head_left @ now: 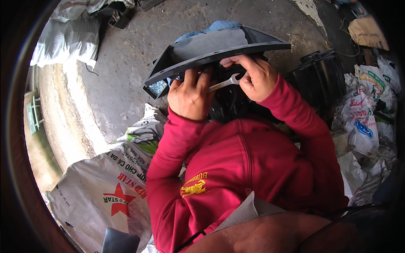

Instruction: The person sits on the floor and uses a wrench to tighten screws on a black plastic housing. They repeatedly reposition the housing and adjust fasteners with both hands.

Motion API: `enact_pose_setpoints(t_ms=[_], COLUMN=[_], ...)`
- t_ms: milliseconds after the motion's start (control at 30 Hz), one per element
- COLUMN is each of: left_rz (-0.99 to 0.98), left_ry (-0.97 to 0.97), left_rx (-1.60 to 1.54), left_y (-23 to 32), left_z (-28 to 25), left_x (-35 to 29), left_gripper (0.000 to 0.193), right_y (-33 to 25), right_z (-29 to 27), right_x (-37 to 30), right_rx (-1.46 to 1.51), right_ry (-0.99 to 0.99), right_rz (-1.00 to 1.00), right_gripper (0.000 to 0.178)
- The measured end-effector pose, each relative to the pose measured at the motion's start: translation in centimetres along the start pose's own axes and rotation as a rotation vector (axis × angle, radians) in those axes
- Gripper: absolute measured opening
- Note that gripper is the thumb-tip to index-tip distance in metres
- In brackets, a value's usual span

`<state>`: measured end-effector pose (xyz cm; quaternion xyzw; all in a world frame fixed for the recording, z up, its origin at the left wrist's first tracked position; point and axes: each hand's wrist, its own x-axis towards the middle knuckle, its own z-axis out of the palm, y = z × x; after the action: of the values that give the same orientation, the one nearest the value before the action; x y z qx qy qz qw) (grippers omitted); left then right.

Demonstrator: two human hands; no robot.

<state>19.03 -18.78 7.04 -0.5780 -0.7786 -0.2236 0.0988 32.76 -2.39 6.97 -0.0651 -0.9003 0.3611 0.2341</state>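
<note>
A large black frame-like panel (211, 57) with a grey dusty face stands tilted in front of me, its long edge curving over both hands. My left hand (190, 98) is closed round the handle of a silver open-ended wrench (222, 83), its fingers reaching under the panel's edge. The wrench's jaw points toward my right hand (258, 76), whose curled fingers are at the panel's underside near the middle. What those fingertips grip is hidden. A small black container of shiny metal pieces (157, 89) sits by the panel's left end.
A white printed sack (101, 189) lies at the lower left. Black plastic parts (318, 78) stand to the right, beside more white sacks (363, 118). Plastic-wrapped bundles (69, 38) are at the far left, a brown paper bag (368, 33) at the far right.
</note>
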Motion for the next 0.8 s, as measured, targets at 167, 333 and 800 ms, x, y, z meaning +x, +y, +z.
enact_pose_setpoints(t_ms=[167,333,800], left_rz=[-0.057,-0.069,-0.121], left_ry=[-0.035,-0.007,-0.022], left_rx=[-0.038,-0.081,-0.131], left_y=[1.0,1.1,1.0], left_z=[0.0,0.0,-0.2], left_x=[0.0,0.0,-0.6], left_gripper=[0.05,0.049,0.047], right_y=[-0.6,-0.6,-0.6], right_z=[0.3,-0.2,0.7], right_x=[0.2,0.3,0.5], right_rx=[0.062,0.273,0.007], right_ry=[0.039,0.002,0.04], right_rz=[-0.02,0.019,-0.061], right_gripper=[0.053,0.047,0.046])
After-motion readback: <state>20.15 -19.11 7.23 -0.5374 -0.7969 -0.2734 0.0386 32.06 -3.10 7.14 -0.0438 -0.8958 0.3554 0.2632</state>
